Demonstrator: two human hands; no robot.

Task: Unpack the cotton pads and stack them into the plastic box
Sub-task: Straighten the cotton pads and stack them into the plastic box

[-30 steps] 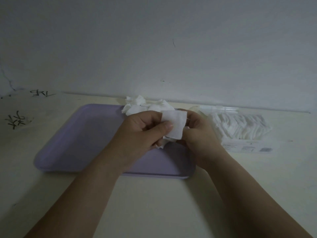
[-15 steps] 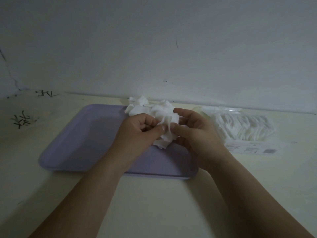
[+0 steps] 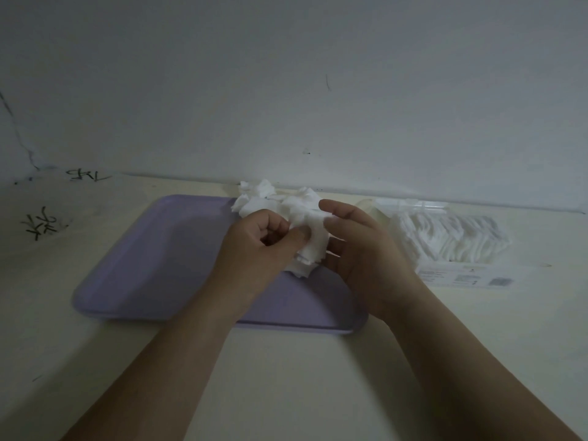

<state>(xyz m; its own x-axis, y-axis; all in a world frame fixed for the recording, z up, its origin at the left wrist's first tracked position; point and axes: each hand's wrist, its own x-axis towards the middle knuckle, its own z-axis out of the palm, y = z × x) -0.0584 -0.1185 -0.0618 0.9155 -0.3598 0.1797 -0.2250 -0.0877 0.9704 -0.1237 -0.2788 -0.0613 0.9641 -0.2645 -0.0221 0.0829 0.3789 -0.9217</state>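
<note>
Observed: 1 second ago a single flat pad stood upright between both hands. It now sits folded into a small bundle of cotton pads (image 3: 313, 249) held over the far right part of the purple tray (image 3: 152, 249). The left hand (image 3: 257, 249) pinches the bundle, thumb against curled fingers. The right hand (image 3: 359, 249) has loosened, its fingers apart and relaxed beside the bundle, the thumb tip apparently just touching it (dim light, so contact is not certain). A loose heap of pads (image 3: 270, 198) lies at the tray's far edge. The opened pack (image 3: 451, 240) rests well to the right, still largely full. Assessment: pads are being gathered, not yet stacked; a clear container (image 3: 413, 205) behind the pack may be the box.
</note>
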